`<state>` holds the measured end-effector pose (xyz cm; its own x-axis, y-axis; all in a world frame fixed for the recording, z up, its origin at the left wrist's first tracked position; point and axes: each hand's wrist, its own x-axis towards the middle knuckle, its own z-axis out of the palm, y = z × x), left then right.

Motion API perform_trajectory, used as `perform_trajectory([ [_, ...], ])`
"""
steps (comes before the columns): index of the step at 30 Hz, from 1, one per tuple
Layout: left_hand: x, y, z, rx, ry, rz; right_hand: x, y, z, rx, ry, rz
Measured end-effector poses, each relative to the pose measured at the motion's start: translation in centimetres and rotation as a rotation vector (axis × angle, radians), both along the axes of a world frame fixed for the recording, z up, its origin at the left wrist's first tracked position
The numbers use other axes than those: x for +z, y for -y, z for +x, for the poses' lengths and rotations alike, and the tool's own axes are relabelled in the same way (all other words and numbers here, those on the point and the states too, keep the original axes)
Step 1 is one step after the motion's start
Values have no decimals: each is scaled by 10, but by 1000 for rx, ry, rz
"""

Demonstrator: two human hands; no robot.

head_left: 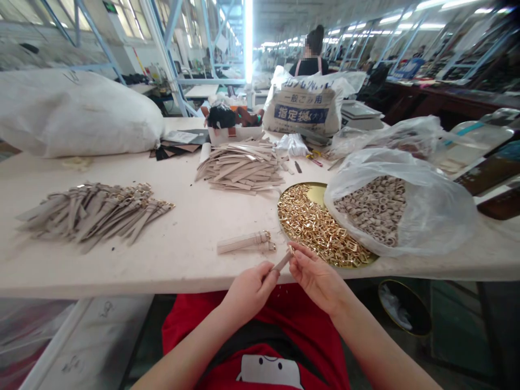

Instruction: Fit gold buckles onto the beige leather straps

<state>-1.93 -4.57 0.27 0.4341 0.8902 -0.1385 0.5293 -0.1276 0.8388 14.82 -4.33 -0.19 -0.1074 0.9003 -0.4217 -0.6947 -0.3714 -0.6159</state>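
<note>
Over the table's front edge, a short beige strap spans the gap between my hands. My left hand is closed, pinching its lower end between thumb and fingers. At the upper end, the fingers of my right hand are closed round a small gold buckle, partly hidden by the fingertips. Just beyond my hands lie a few beige straps with gold buckles. Close to my right hand is a round gold tray heaped with loose gold buckles.
A clear plastic bag of small beige loops overlaps the tray's right side. Buckled straps are piled at left, plain strips farther back. Behind stand a white sack and a printed bag. A person is beyond.
</note>
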Motion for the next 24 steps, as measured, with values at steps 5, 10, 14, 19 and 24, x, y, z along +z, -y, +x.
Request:
perform_trajectory([
  [5, 10, -2, 1, -49, -46, 37, -7, 12, -12, 87, 24, -16],
  [10, 6, -3, 13, 42, 275, -209, -15, 20, -23, -22, 320, 183],
  [14, 1, -4, 16, 42, 446, -459, -20, 20, -22, -13, 411, 180],
  [19, -5, -6, 13, 57, 453, -533, -26, 16, -20, 47, 311, 117],
  [24, -12, -6, 14, 48, 444, -503, -27, 12, -20, 45, 397, 132],
])
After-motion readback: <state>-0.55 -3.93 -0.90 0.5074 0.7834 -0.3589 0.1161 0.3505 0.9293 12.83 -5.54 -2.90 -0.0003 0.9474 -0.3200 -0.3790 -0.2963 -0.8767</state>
